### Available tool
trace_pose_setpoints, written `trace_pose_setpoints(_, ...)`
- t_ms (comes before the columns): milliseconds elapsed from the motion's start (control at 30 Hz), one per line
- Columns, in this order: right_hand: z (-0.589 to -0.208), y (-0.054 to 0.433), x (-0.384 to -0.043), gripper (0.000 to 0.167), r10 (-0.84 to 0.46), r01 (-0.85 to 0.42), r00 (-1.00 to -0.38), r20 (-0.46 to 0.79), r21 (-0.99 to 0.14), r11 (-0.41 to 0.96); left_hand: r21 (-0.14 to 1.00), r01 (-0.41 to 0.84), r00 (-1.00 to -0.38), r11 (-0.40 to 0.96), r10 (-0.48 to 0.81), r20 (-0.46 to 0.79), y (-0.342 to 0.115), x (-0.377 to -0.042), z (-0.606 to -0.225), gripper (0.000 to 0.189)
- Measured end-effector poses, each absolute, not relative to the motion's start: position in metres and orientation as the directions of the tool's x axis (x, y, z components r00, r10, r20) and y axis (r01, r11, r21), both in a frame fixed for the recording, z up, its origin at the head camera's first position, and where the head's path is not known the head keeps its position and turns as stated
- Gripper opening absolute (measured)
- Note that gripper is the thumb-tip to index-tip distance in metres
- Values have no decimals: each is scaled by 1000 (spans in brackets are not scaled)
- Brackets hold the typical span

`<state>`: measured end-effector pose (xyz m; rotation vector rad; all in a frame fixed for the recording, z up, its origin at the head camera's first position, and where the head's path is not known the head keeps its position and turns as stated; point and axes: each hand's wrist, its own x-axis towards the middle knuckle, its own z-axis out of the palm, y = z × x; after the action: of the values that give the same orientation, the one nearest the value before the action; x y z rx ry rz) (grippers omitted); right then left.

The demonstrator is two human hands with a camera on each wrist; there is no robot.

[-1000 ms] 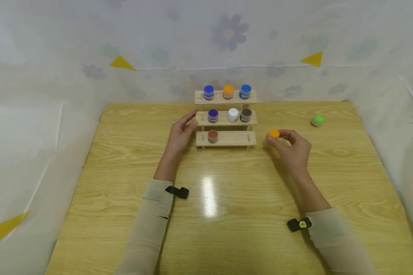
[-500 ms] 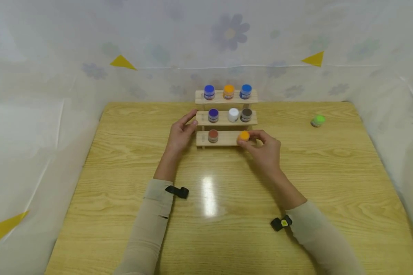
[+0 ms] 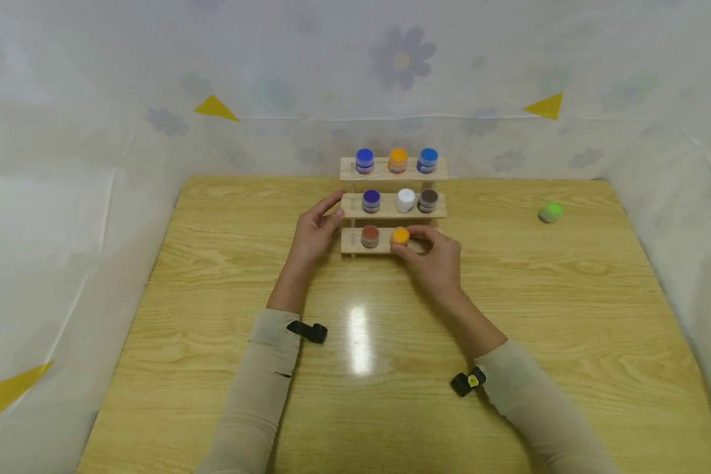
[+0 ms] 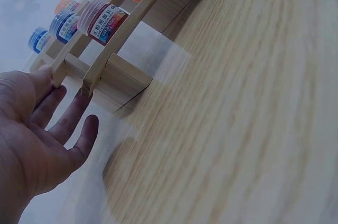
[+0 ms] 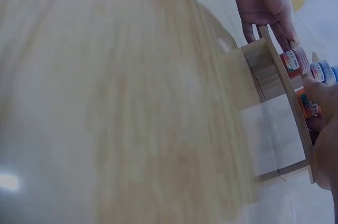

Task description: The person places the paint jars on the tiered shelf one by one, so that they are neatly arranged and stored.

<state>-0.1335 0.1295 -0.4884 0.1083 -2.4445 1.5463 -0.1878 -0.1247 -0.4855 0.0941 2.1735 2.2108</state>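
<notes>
A three-tier wooden stand (image 3: 387, 209) stands at the back of the table. My left hand (image 3: 314, 232) holds its left end, thumb and fingers at the middle tier's edge in the left wrist view. My right hand (image 3: 440, 260) pinches a small orange-lidded paint jar (image 3: 399, 236) between thumb and fingers, upright at the middle of the bottom tier. To its left on that tier sits a reddish-brown paint jar (image 3: 370, 236). In the right wrist view, the orange jar (image 5: 307, 103) is partly covered by the thumb, its base right at the board.
The middle tier bears purple (image 3: 371, 201), white (image 3: 405, 200) and dark brown (image 3: 428, 201) jars. On the top tier are blue-violet (image 3: 365, 160), orange (image 3: 398, 160) and blue (image 3: 427, 160) jars. A green-lidded jar (image 3: 551, 212) lies tilted at the table's right.
My right hand has carried the orange jar leftward from beside the stand onto the bottom tier, next to the reddish-brown jar. My left hand has stayed at the stand's left end.
</notes>
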Motion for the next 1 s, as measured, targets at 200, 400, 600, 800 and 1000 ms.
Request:
trace_pose_setpoints(200, -486, 131, -134, 44, 62, -206, -963, 263, -861, 465, 1000, 24, -997, -17, 72, 25, -122, -190, -485, 45)
trace_pose_setpoints(400, -483, 137, -129, 48, 44, -179, -974, 222, -874, 452, 1000, -6, -998, -23, 65, -4, -123, -188, -486, 46)
trace_pose_setpoints(600, -482, 163, -120, 47, 116, -120, -975, 189, -888, 445, 999, -26, -998, -21, 65, -25, -125, -189, -485, 46)
trace_pose_setpoints(800, -487, 204, -122, 47, 187, -92, -962, 200, -878, 469, 1000, -25, -997, 19, 74, -27, -130, -192, -484, 48)
trace_pose_setpoints(1000, -490, 252, -129, 51, 290, -12, -944, 159, -893, 450, 999, -14, -998, 41, 60, -17, -136, -192, -485, 46)
